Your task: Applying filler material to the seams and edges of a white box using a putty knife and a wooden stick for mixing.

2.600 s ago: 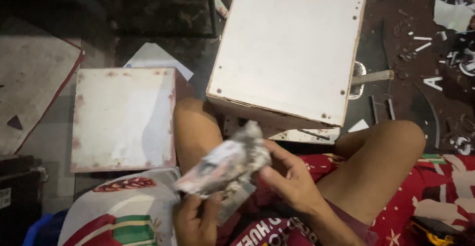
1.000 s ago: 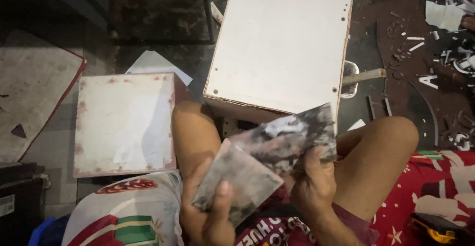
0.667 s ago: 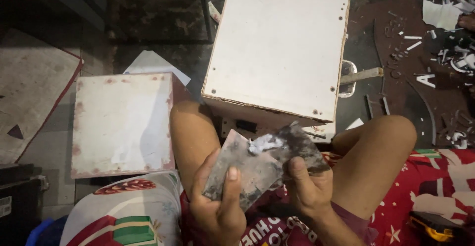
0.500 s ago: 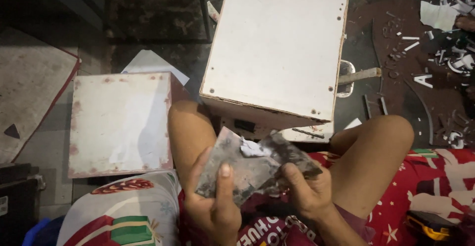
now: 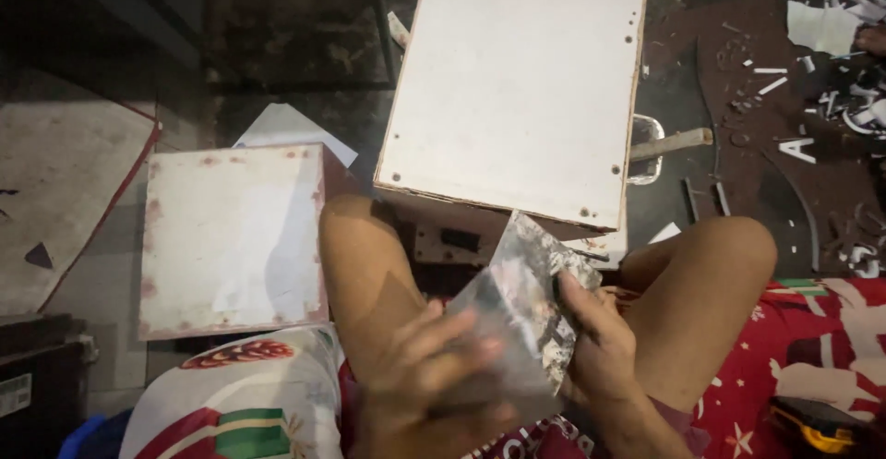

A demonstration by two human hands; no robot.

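Holding a worn, folded sheet (image 5: 526,321) between both hands, the person keeps it raised over the lap, between the bent knees, where it can be looked down on directly. The left hand (image 5: 434,376) is spread against the near face of the sheet, fingers flat and blurred, so its grip is a broad press with the thumb side hidden. The right hand (image 5: 595,348) is closed on the far edge, fingers curled over it, which keeps the sheet tilted and taut.

The sheet is seen to be grey and silvery, mottled with dark and pale patches, creased, its edge ragged near the right grip. Beyond the grip a large white board (image 5: 517,90) is propped on a low block; off to the left a smaller white panel (image 5: 231,228) with rust-coloured stains lies on the floor. Paper scraps (image 5: 812,25) are scattered far to the right.
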